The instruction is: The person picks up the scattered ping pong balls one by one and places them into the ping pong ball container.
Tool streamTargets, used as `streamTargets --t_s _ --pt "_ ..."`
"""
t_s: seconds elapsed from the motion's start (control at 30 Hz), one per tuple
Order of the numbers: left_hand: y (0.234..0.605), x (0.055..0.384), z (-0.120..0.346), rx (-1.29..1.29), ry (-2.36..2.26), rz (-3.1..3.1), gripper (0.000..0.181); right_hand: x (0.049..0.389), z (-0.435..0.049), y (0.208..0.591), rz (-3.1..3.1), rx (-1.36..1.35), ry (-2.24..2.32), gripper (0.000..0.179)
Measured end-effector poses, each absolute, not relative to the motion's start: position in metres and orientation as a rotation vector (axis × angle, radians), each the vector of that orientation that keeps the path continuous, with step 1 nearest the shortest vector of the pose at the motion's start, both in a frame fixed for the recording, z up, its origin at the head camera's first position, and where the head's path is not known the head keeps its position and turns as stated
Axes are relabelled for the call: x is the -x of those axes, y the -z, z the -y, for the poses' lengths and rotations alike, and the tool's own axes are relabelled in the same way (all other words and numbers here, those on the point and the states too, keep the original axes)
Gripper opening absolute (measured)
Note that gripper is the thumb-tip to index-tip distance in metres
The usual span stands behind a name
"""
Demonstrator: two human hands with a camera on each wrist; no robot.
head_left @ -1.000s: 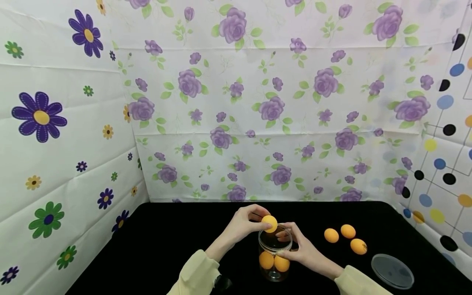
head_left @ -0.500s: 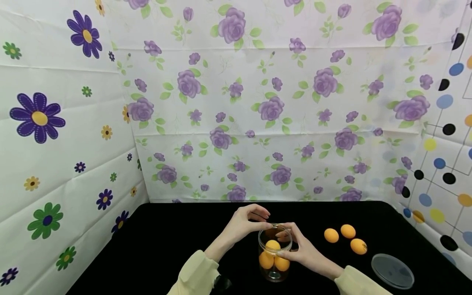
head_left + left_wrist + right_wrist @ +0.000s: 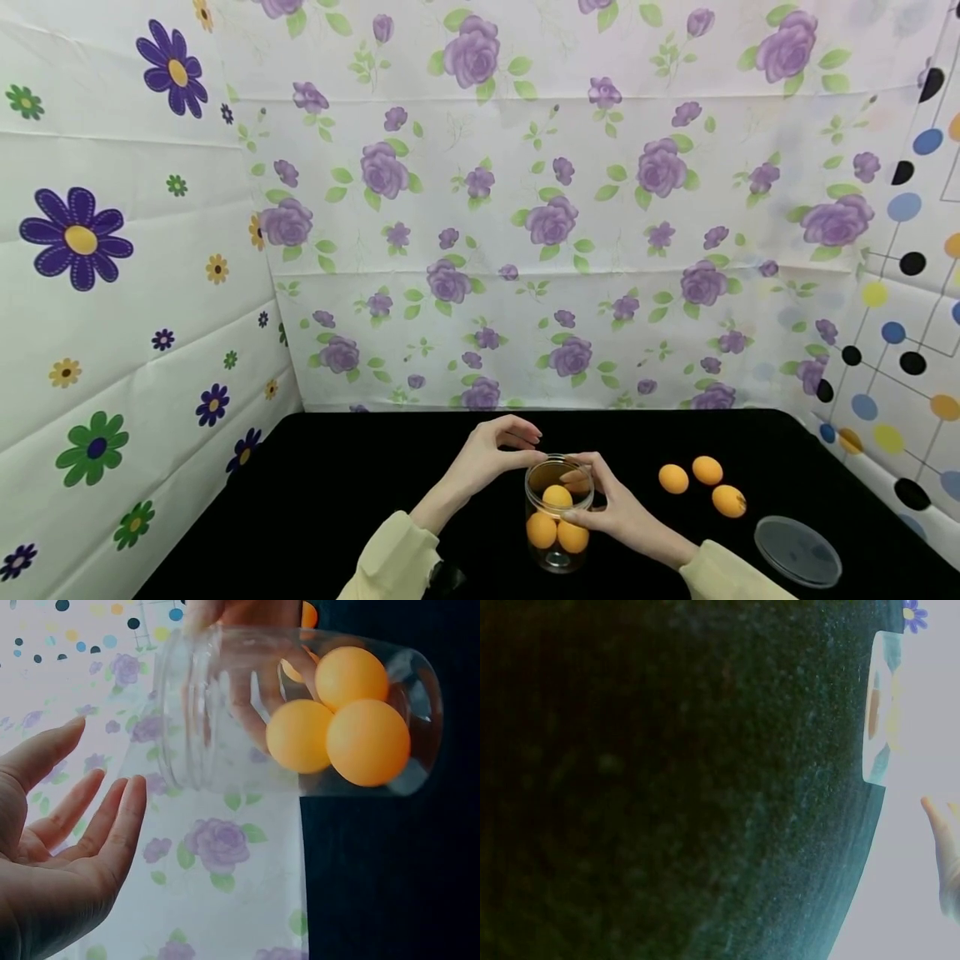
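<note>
A clear round jar (image 3: 557,563) stands uncovered on the black cloth, with three orange ping-pong balls (image 3: 542,530) inside, one resting on the other two. My right hand (image 3: 611,508) grips the jar's upper right side, thumb in front and fingers behind. At the left of the rim, my left hand (image 3: 487,454) hovers with loosely bent fingers and holds nothing. The left wrist view shows a gap between its fingertips (image 3: 135,787) and the mouth of the jar (image 3: 180,712). Most of the right wrist view is dark cloth and glare.
Three more orange balls (image 3: 707,470) lie on the cloth to the right of the jar; one has a dark mark. A clear round lid (image 3: 798,552) lies nearer the right front. Patterned curtains (image 3: 465,333) enclose the black table (image 3: 360,483) at the back and sides.
The ball pinched in my left hand was let go and dropped into the jar onto the two others. The left hand then drew slightly left; the right hand kept its grip.
</note>
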State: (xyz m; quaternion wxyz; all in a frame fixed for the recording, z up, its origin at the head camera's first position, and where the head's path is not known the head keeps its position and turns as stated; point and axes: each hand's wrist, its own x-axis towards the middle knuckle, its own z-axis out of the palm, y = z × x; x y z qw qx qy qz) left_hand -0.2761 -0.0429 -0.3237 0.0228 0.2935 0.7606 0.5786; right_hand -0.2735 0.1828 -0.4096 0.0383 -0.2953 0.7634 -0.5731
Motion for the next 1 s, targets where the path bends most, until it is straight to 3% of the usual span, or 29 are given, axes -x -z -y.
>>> streamTargets --t_s 0.37,0.83,1.0 --pt "0.348 0.291 0.053 -0.929 -1.769 -2.372 0.030 0.274 -0.183 0.410 -2.360 0.934 1.752 0.056" --pt "0.384 0.308 0.057 -1.054 -1.580 -2.239 0.062 0.277 -0.184 0.415 -2.382 0.910 1.739 0.058" --pt "0.392 0.309 0.055 -1.074 -1.577 -2.198 0.064 0.286 -0.188 0.428 -2.382 0.912 1.749 0.058"
